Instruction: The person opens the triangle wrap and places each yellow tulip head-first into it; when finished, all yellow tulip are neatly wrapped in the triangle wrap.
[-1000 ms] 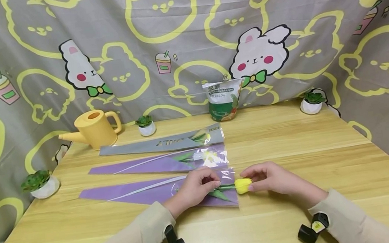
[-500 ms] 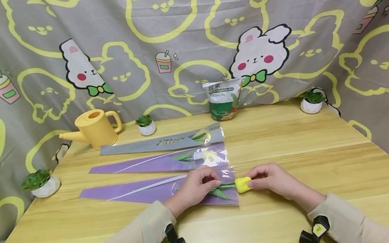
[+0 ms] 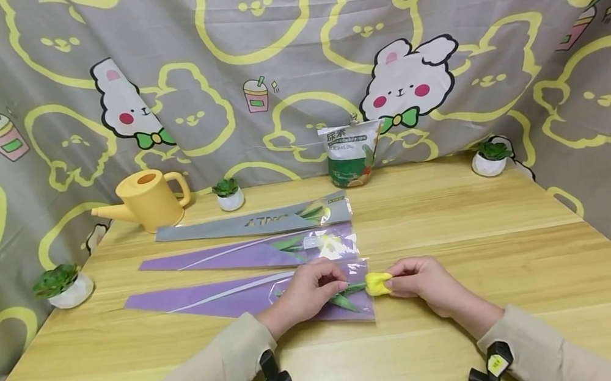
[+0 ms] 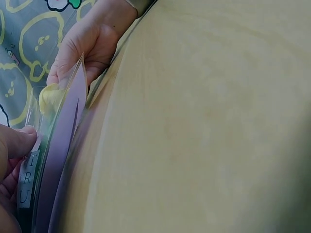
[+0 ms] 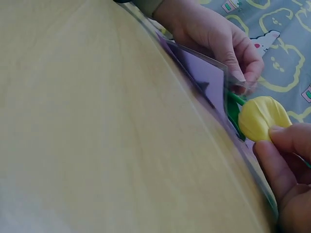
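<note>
In the head view a yellow tulip (image 3: pixel 378 283) with green leaves lies partly inside a purple flower sleeve (image 3: pixel 205 299), its bloom at the open right end. My right hand (image 3: pixel 428 283) pinches the bloom between thumb and fingers. My left hand (image 3: pixel 312 289) pinches the sleeve's clear film near that end, above the leaves. The right wrist view gives the yellow bloom (image 5: pixel 260 116) close up, with the green stem running into the sleeve (image 5: pixel 201 77). Lettering shows on the sleeve (image 4: pixel 53 170) beside my left thumb in the left wrist view.
Behind lie another purple sleeve (image 3: pixel 223 258) and a grey one (image 3: pixel 221 228), each with a flower inside. A yellow watering can (image 3: pixel 153 202), a green-and-white bag (image 3: pixel 351 156) and small potted succulents (image 3: pixel 490 160) stand around the wooden table (image 3: pixel 485 216).
My right thumb and fingers have closed on the tulip bloom and moved it slightly left toward the sleeve. My left hand has kept its place on the film.
</note>
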`<state>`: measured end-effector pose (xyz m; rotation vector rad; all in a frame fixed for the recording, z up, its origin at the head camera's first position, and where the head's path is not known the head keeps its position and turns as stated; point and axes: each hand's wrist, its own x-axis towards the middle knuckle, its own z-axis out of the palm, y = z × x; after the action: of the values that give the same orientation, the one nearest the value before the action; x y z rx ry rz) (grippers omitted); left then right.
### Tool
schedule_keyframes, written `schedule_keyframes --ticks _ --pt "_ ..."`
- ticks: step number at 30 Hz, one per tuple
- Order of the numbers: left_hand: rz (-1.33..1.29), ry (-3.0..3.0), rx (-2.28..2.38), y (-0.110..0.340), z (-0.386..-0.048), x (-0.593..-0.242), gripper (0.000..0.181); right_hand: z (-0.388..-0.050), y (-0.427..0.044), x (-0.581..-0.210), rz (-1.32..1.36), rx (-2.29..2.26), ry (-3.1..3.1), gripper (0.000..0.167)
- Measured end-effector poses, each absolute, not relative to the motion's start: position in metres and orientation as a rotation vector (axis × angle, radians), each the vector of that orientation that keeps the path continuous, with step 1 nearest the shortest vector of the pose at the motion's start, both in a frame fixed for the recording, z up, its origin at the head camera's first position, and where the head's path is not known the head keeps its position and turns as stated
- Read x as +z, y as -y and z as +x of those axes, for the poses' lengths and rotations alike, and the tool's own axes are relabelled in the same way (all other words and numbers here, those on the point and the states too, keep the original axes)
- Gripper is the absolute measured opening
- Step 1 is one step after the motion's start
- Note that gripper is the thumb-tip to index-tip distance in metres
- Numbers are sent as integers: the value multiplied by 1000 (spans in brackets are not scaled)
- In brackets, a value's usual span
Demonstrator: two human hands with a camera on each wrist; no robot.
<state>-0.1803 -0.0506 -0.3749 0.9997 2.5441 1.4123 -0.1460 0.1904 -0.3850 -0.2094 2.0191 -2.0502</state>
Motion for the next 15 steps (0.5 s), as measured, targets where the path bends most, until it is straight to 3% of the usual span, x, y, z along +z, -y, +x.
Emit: schedule_keyframes --ticks 15 --pt "1033 -2556 1403 48 -180 -370 5 -148 -176 -387 -144 -2138 -1933 17"
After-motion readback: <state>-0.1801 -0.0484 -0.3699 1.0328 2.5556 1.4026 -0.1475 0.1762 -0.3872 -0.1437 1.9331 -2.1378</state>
